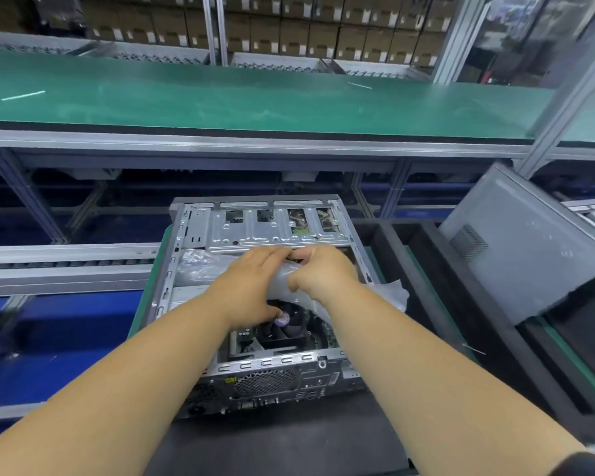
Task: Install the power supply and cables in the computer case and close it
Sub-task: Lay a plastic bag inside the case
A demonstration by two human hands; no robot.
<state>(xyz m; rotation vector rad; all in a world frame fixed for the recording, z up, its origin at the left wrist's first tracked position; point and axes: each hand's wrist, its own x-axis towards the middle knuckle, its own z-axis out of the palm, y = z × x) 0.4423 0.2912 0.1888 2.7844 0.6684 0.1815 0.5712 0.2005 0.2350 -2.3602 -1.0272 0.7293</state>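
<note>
- Risk, snagging: the clear plastic bag (220, 266) is lying loose across the open computer case (193, 235); pulled hard, it could be catching on the sheet-metal edges just beyond the fingertips, or tearing and leaving scraps inside.
- Risk, board damage: the CPU fan (285, 326) and motherboard are sitting directly under the heels of both hands; a slip downward could be knocking components there.
- Left hand (251, 286): fingers are curling down onto the plastic, apparently gripping it; the thumb is reaching toward the fan.
- Right hand (323, 273): fingers are bunching and pinching the same plastic, meeting the left fingertips at the metal drive bracket (275, 228).
- Contents of the bag: cannot tell; the power supply is not showing plainly, and may be what the plastic is wrapping.
- Case: lying on its side, open face up, rear panel facing the person.
- Side panel (516, 249): leaning upright, well apart, to the right of the right hand; closing is not yet begun.
</note>
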